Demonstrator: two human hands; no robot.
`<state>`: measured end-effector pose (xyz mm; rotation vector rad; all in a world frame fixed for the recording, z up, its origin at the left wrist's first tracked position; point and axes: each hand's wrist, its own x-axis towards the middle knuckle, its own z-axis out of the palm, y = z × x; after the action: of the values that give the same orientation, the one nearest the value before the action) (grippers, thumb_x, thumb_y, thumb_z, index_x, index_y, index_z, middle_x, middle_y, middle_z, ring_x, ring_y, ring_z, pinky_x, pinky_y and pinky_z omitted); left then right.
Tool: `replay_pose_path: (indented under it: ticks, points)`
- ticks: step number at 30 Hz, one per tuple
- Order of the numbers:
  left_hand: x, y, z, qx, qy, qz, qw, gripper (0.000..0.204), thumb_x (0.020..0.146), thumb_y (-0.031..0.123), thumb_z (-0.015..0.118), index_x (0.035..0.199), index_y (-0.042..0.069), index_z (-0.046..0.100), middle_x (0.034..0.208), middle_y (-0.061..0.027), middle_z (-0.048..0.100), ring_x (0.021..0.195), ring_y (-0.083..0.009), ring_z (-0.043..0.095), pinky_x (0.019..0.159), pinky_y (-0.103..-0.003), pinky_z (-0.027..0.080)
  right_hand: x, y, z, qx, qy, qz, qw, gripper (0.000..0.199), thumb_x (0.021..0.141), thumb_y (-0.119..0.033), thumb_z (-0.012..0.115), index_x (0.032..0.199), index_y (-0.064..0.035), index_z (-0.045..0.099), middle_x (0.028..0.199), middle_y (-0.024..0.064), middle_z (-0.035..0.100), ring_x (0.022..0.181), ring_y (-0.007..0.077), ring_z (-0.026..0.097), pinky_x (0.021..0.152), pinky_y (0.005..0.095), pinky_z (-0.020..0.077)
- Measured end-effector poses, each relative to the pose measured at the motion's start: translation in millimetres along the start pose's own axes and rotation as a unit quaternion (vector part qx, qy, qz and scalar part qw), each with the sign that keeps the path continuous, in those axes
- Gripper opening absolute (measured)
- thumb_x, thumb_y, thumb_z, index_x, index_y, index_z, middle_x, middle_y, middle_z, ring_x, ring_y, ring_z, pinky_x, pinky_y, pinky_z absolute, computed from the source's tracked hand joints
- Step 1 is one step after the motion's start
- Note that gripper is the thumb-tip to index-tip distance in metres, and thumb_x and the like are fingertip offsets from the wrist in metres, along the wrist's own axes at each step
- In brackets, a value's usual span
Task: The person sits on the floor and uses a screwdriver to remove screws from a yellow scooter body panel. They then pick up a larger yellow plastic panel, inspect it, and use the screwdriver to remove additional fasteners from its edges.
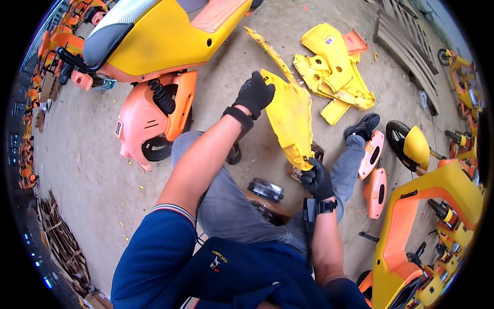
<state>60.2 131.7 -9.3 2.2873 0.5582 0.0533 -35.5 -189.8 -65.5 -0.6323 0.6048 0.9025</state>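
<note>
Between my two gloved hands hangs a long yellow plastic scooter body panel (289, 116), broad in the middle, with tabs and notches along its edges. My left hand (255, 95), in a black glove, is closed at the panel's upper left corner. At the lower narrow end my right hand (318, 180), also gloved in black, grips the panel by its edge. Just behind the panel, a narrow yellow trim strip (272, 54) lies on the ground. Below my right hand, a dark part is mostly hidden. A clear-fronted lamp unit (265, 189) rests between my legs.
A yellow scooter (170, 38) stands at the upper left, its orange rear fender (141, 121) near my left knee. Yellow panels (334, 69) are piled ahead. Two orange covers (374, 193) lie right of my leg, beside another yellow scooter (437, 185). A wooden pallet (404, 51) lies far right.
</note>
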Motion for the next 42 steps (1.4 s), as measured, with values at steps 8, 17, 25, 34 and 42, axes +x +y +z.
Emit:
replay_pose_path:
  ticks: [8,17,25,34,42]
  points:
    - [-10,19,-19,-0.036,0.058,0.097,0.993,0.064,0.082,0.029,0.071,0.126,-0.011,0.048,0.112,-0.0317,0.063,0.106,-0.0398,0.064,0.088,-0.042,0.051,70,4,4,-0.202,0.005,-0.051,0.978,0.010,0.093,-0.016,0.065,0.090,-0.0129,0.056,0.062,-0.0061,0.044,0.049,0.0064,0.041,0.044,0.0230,0.0368]
    - [-12,26,-26,-0.032,0.079,0.148,0.985,0.057,0.083,0.029,0.072,0.124,-0.007,0.052,0.108,-0.0264,0.066,0.097,-0.0331,0.067,0.084,-0.039,0.052,124,26,-1,-0.419,0.087,-0.033,0.903,0.020,0.091,-0.023,0.069,0.099,-0.0053,0.064,0.070,-0.0011,0.054,0.053,0.0089,0.049,0.049,0.0228,0.0486]
    - [-3,24,-33,-0.072,0.098,0.138,0.983,0.052,0.084,0.029,0.071,0.118,-0.006,0.055,0.092,-0.0183,0.067,0.081,-0.0242,0.067,0.074,-0.035,0.052,134,53,-25,-0.393,0.151,-0.007,0.907,0.017,0.090,-0.017,0.067,0.098,-0.0028,0.062,0.070,0.0047,0.057,0.054,0.0147,0.055,0.049,0.0278,0.0523]
    - [-2,29,-34,-0.087,0.058,0.133,0.986,0.058,0.083,0.034,0.071,0.119,-0.008,0.054,0.108,-0.0297,0.065,0.104,-0.0418,0.063,0.089,-0.045,0.051,137,71,-37,-0.382,0.149,0.015,0.912,0.016,0.089,-0.016,0.067,0.097,-0.0037,0.060,0.072,0.0052,0.058,0.057,0.0159,0.058,0.052,0.0305,0.0536]
    - [-8,38,-36,-0.096,0.046,0.128,0.986,0.054,0.084,0.029,0.071,0.119,-0.008,0.053,0.089,-0.0195,0.068,0.077,-0.0252,0.068,0.071,-0.036,0.053,147,82,-51,-0.389,0.153,0.028,0.908,0.016,0.090,-0.018,0.067,0.098,-0.0054,0.062,0.077,0.0035,0.059,0.058,0.0128,0.053,0.053,0.0291,0.0513]
